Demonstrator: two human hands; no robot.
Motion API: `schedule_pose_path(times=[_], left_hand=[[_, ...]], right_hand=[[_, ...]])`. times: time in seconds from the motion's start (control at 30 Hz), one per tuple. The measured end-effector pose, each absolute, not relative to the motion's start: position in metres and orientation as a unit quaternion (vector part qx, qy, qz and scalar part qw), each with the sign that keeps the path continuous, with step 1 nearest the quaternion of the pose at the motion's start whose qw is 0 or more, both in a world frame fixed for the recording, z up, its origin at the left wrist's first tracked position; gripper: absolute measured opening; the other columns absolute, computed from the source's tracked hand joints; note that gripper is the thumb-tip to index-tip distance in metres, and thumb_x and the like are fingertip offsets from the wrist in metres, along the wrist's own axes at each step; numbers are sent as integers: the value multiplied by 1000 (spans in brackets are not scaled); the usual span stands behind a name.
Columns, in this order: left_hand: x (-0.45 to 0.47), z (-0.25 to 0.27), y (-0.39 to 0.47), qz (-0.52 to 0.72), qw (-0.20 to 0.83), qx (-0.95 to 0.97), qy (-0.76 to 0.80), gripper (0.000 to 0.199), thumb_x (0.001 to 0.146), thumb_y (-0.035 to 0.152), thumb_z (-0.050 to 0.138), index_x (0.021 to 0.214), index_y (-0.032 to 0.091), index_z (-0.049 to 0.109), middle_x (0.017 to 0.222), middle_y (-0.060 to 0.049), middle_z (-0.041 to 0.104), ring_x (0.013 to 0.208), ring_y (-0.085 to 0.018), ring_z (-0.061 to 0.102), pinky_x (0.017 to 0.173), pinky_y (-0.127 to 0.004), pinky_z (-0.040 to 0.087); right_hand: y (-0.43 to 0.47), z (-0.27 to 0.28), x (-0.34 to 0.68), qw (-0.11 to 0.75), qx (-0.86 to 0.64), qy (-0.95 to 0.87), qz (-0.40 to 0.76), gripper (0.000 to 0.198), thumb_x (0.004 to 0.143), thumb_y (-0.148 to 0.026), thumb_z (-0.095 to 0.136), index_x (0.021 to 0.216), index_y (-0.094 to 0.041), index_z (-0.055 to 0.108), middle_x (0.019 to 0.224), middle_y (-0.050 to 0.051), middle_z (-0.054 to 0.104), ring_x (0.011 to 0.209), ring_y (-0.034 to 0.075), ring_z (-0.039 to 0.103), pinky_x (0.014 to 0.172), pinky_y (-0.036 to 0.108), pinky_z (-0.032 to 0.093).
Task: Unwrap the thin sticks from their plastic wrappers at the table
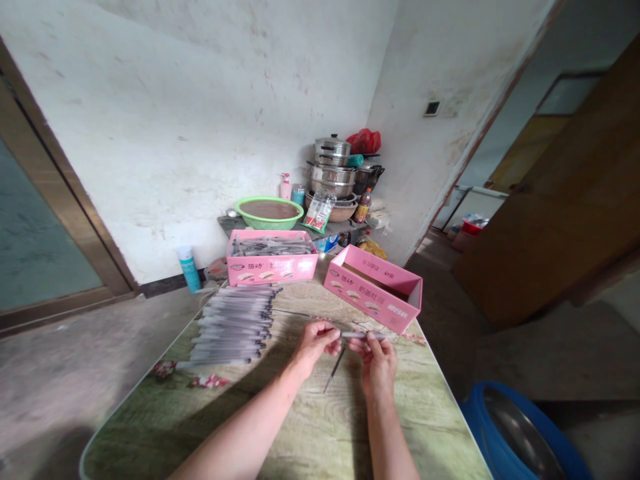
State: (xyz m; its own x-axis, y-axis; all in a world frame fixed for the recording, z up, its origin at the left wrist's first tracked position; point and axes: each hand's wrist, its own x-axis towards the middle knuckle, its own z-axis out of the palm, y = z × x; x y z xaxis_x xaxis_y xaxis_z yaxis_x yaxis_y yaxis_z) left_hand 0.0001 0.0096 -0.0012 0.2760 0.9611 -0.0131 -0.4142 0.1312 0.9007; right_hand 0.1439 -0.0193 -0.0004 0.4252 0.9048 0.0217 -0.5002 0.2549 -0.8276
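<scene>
Above the green patterned table (pixel 320 427), my left hand (pixel 315 341) and my right hand (pixel 376 363) meet over its middle. Together they hold a thin grey pen barrel (pixel 363 335) that lies level between the fingertips. A dark slim refill (pixel 334 370) hangs down from my left fingers toward the tabletop. To the left lies a stack of several grey pens (pixel 233 323) in rows. Just beyond my right hand stands a pink cardboard box (pixel 373 288), open at the top.
A second pink box (pixel 271 257) full of grey pens sits at the table's far edge. Behind it a low shelf carries a green basin (pixel 269 212) and stacked metal pots (pixel 333 170). A blue tub (pixel 520 433) stands on the floor at right, a spray can (pixel 189 268) at left.
</scene>
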Motion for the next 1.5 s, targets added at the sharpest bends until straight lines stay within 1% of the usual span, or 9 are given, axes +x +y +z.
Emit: schedule_pose_path(times=[0.2, 0.3, 0.47, 0.63, 0.83, 1.03, 1.2, 1.33, 1.5], left_hand=[[1, -2, 12, 542, 657, 423, 309, 39, 58, 32, 85, 86, 10, 67, 72, -4, 66, 62, -13, 60, 58, -24, 48], [0, -3, 11, 537, 650, 426, 328, 46, 63, 41, 81, 96, 12, 66, 82, -5, 66, 66, -13, 61, 55, -23, 49], [1, -3, 11, 505, 645, 458, 344, 46, 72, 52, 71, 94, 12, 65, 67, -2, 61, 50, -10, 54, 43, -21, 42], [1, 1, 12, 546, 631, 455, 311, 49, 59, 34, 84, 98, 12, 65, 75, -1, 62, 61, -10, 57, 55, -22, 47], [0, -1, 12, 517, 629, 466, 346, 52, 74, 48, 71, 108, 10, 62, 65, 0, 59, 51, -11, 54, 46, -24, 43], [1, -2, 15, 547, 616, 474, 312, 52, 62, 35, 82, 105, 11, 65, 76, -1, 61, 62, -11, 57, 57, -23, 47], [2, -3, 14, 517, 619, 486, 338, 51, 73, 46, 71, 109, 10, 63, 66, 0, 59, 53, -11, 54, 47, -24, 44], [1, -5, 15, 532, 616, 481, 324, 50, 67, 39, 78, 106, 11, 64, 70, 0, 59, 57, -11, 56, 52, -24, 47], [0, -7, 17, 522, 620, 476, 341, 49, 73, 41, 73, 109, 10, 63, 64, 1, 58, 52, -11, 54, 49, -24, 45]], right_hand=[[-19, -1, 143, 745, -395, -264, 468, 26, 68, -31, 80, 80, -16, 62, 69, 2, 73, 55, 17, 69, 53, 27, 59], [-19, -1, 143, 749, -396, -259, 464, 26, 67, -31, 80, 79, -17, 61, 68, 1, 73, 55, 17, 69, 53, 26, 59], [-18, -1, 144, 748, -400, -260, 462, 28, 66, -33, 81, 78, -17, 61, 68, 2, 73, 55, 17, 69, 53, 26, 59], [-18, -2, 144, 745, -397, -265, 467, 27, 67, -32, 80, 79, -17, 61, 70, 2, 73, 55, 17, 69, 52, 27, 59], [-18, -2, 145, 746, -401, -264, 462, 28, 67, -32, 80, 79, -17, 60, 68, 2, 73, 55, 16, 69, 53, 26, 59], [-18, -2, 144, 744, -401, -264, 464, 29, 67, -33, 81, 79, -16, 60, 70, 2, 73, 55, 16, 69, 53, 26, 59], [-17, -2, 143, 739, -406, -267, 467, 30, 66, -34, 81, 79, -16, 61, 68, 1, 72, 55, 16, 69, 52, 26, 59], [-17, -2, 143, 737, -407, -269, 468, 31, 66, -36, 82, 80, -17, 61, 68, 1, 72, 56, 17, 69, 53, 26, 59], [-18, -4, 143, 736, -410, -269, 468, 30, 66, -35, 81, 79, -17, 60, 67, 1, 72, 56, 17, 69, 53, 26, 59]])
